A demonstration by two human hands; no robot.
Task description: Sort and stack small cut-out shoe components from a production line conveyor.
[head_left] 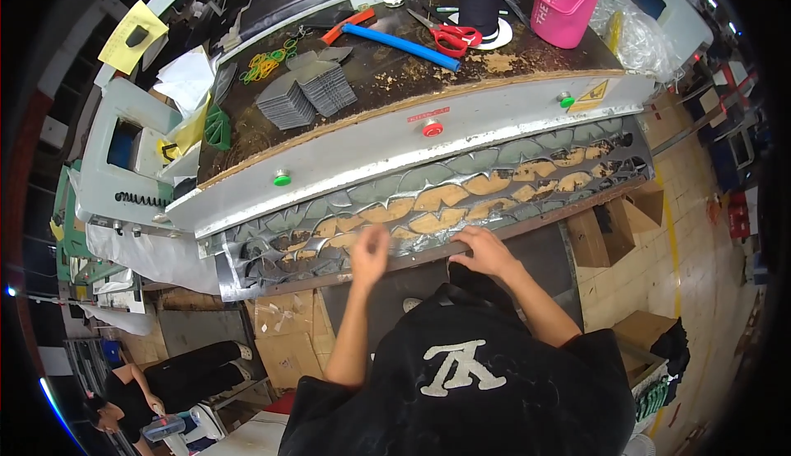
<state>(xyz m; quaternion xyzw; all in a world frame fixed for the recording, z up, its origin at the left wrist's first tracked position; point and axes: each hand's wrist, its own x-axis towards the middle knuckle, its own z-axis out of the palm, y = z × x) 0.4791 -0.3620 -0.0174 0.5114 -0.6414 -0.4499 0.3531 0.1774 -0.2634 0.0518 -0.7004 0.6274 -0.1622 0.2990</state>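
Observation:
A dark grey sheet (346, 219) with rows of leaf-shaped cut-outs lies along the machine's bed in front of me. Tan board shows through many of the gaps. Over its near middle part is my left hand (371, 252), its fingers smeared by motion; whether it holds anything cannot be made out. To the right, my right hand (486, 252) reaches over the sheet's near edge. Its thumb is apart from the fingers and nothing shows between them. Beyond the bed, stacks of grey cut pieces (306, 95) sit on the dark worktop (371, 69).
On the worktop are a hammer with a blue handle (400, 46), red scissors (451, 39), rubber bands (268, 65) and a pink bucket (564, 3). Green buttons (282, 177) and a red one (432, 129) line the machine front. Cardboard boxes (601, 238) stand right; another person (136, 382) works lower left.

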